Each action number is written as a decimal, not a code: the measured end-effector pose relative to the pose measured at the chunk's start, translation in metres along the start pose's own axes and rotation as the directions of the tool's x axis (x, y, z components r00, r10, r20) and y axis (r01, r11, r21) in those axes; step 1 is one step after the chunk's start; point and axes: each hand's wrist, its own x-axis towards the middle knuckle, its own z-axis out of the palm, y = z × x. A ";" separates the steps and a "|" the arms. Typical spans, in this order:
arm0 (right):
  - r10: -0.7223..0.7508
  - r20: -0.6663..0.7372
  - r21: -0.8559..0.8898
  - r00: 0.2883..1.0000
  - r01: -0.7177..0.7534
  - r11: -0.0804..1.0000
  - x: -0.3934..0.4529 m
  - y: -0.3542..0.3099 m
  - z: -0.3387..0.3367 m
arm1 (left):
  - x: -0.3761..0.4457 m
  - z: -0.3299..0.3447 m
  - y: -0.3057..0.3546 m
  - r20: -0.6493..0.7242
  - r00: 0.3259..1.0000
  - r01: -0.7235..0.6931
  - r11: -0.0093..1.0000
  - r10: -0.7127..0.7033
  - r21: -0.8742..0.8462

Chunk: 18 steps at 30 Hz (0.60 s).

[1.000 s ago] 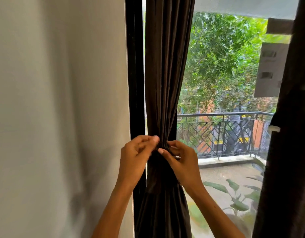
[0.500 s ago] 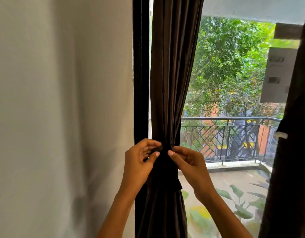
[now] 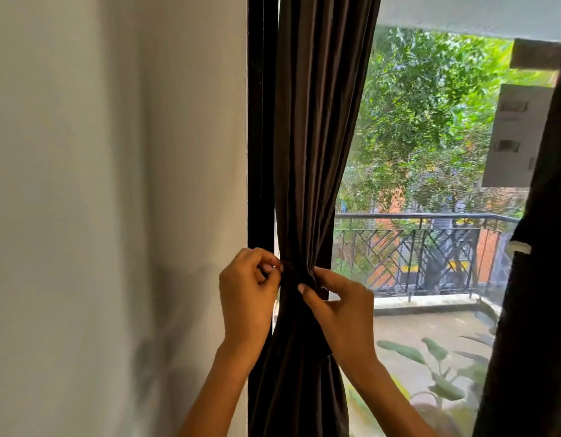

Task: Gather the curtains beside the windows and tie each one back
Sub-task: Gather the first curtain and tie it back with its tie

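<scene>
A dark brown curtain (image 3: 317, 127) hangs gathered into a narrow bunch beside the black window frame (image 3: 260, 121). A tie-back band (image 3: 299, 275) of the same dark cloth cinches it at waist height. My left hand (image 3: 246, 298) pinches the band at the bunch's left side with curled fingers. My right hand (image 3: 339, 305) pinches the band on the right side, thumb pointing left across the cloth. A loose end of the band hangs below my right hand. A second dark curtain (image 3: 538, 279) fills the right edge.
A plain grey wall (image 3: 115, 200) takes up the left half. Through the glass I see a balcony railing (image 3: 430, 244), trees and leafy plants (image 3: 437, 370) below. A small white clip (image 3: 520, 246) sits on the right curtain's edge.
The view shifted left and down slightly. My hands have drawn a little apart on the band, the left moving to the bunch's left edge, the right lower.
</scene>
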 end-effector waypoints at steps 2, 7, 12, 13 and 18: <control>0.012 -0.010 -0.019 1.000 -0.012 1.000 0.000 0.004 0.004 | -0.008 0.003 0.004 0.032 0.996 0.080 0.992 -0.077 -0.101; -0.021 -0.044 -0.099 0.999 0.016 0.995 -0.006 0.002 0.009 | -0.026 0.007 0.025 0.155 0.941 0.337 0.879 -0.302 -0.336; -0.088 0.011 -0.119 0.996 0.089 0.989 -0.015 0.005 0.015 | -0.029 0.015 0.037 0.131 0.911 0.403 0.772 -0.391 -0.492; -0.105 0.032 -0.105 0.994 0.108 0.989 -0.017 0.005 0.016 | -0.027 0.017 0.035 0.126 0.908 0.407 0.770 -0.399 -0.492; -0.172 0.119 -0.091 0.978 0.184 0.979 -0.017 0.013 0.013 | -0.016 0.025 0.024 0.137 0.901 0.429 0.802 -0.411 -0.416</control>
